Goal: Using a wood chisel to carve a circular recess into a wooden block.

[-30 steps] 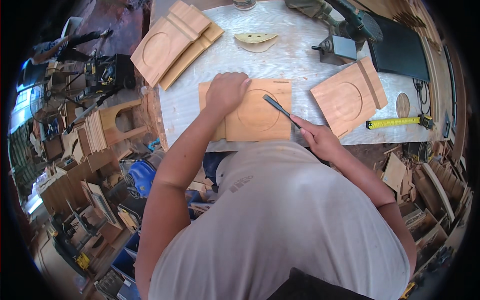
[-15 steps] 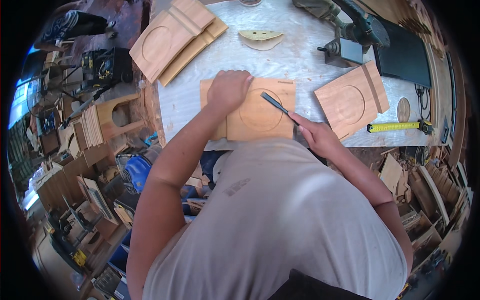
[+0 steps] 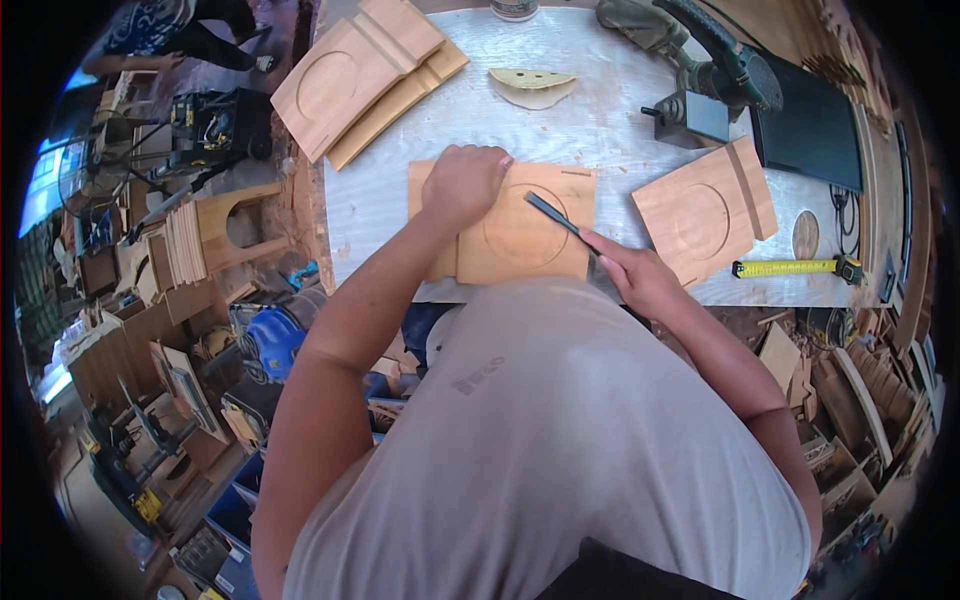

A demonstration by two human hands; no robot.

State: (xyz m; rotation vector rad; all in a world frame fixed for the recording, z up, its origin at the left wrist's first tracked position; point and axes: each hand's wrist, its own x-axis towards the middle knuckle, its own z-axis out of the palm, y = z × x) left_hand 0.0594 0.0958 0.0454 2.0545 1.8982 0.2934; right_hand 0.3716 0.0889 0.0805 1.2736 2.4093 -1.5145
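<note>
Left arm [image 3: 385, 290] extends forward, left grip [image 3: 466, 186] palm-down; right grip [image 3: 640, 273] is curled closed.

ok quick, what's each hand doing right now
Left hand: on the wooden board at its far edge; fingertips hidden, so firm grip or not can't be told.
Right hand: closed, holding the chisel.

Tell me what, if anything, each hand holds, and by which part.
Right hand: the chisel, by its handle. Left hand: resting on the wooden board near its far edge; whether it grips cannot be told.
</note>
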